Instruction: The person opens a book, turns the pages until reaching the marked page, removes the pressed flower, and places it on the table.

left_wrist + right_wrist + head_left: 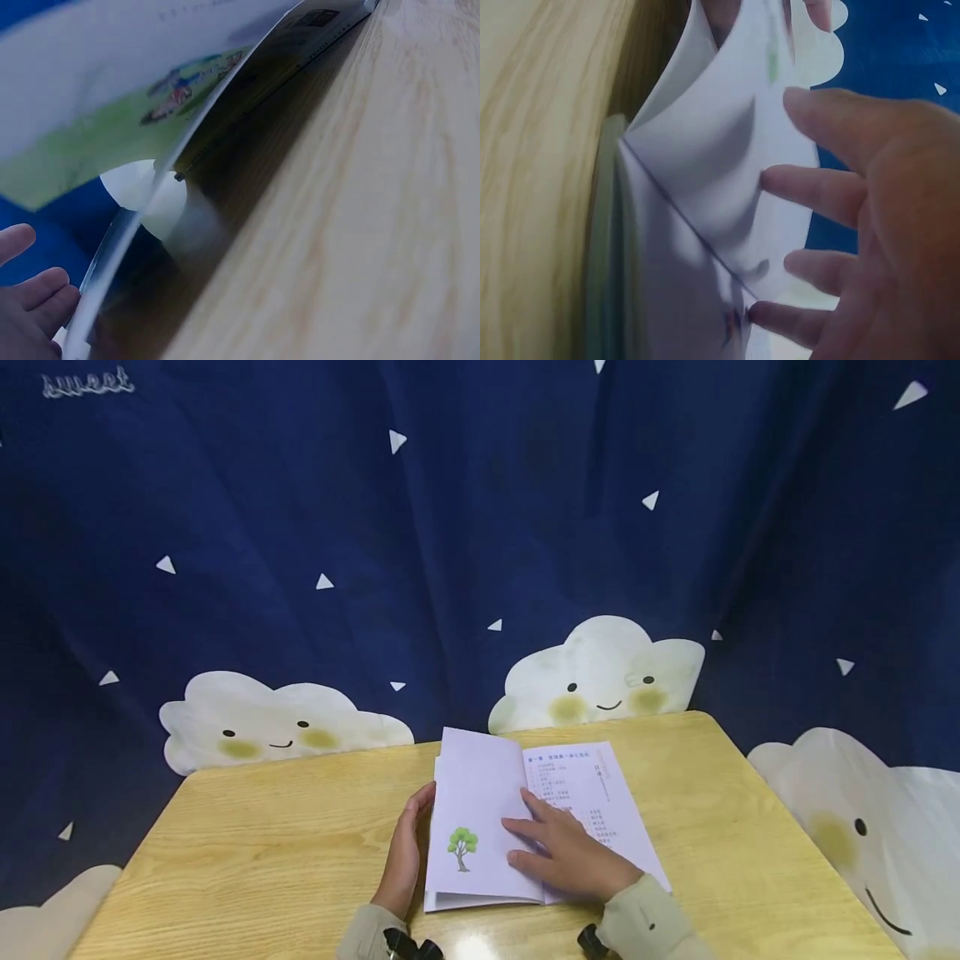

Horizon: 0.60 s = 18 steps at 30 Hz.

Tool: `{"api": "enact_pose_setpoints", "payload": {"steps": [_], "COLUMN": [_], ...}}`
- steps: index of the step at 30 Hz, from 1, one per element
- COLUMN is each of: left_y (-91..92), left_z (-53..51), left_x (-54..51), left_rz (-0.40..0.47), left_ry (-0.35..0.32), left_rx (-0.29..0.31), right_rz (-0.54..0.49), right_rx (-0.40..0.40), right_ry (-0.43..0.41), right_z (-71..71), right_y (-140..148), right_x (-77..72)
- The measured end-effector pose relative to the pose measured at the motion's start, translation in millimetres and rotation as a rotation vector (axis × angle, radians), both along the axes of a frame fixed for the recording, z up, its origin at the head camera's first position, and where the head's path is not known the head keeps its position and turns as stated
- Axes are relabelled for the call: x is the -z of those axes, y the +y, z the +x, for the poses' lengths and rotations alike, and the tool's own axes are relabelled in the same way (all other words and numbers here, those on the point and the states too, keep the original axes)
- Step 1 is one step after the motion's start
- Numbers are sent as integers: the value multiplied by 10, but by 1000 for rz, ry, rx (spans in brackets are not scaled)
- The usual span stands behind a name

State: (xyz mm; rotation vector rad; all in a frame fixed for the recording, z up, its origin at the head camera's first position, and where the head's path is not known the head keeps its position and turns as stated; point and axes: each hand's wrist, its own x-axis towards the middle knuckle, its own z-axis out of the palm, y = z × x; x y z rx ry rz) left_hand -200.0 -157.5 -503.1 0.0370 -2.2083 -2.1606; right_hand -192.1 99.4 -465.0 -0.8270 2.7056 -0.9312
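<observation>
An open book lies on the wooden table in the head view. Its left page carries a small green tree, and its right page has lines of printed text under a blue heading. My left hand rests along the book's left edge, fingers extended; the left wrist view shows its fingertips by the edge of the raised cover. My right hand lies over the middle fold with fingers spread, fingertips on the left page. In the right wrist view, the left-hand pages curve up from the fold.
The light wooden table extends on both sides of the book. Behind it hangs a dark blue curtain with white triangles and smiling clouds. Dark wrist straps show near the sleeves.
</observation>
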Motion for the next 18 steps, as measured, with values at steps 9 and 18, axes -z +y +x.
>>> {"api": "enact_pose_setpoints", "payload": {"steps": [9, 18], "left_y": [4, 14], "left_z": [-10, 2], "left_x": [5, 25], "left_rz": [26, -9], "left_ry": [16, 67], "left_rx": [9, 13], "right_rz": [23, 137], "right_rx": [-20, -44], "right_ry": [65, 50], "right_z": [-22, 6], "right_y": [-65, -32], "right_x": [-16, 40]}}
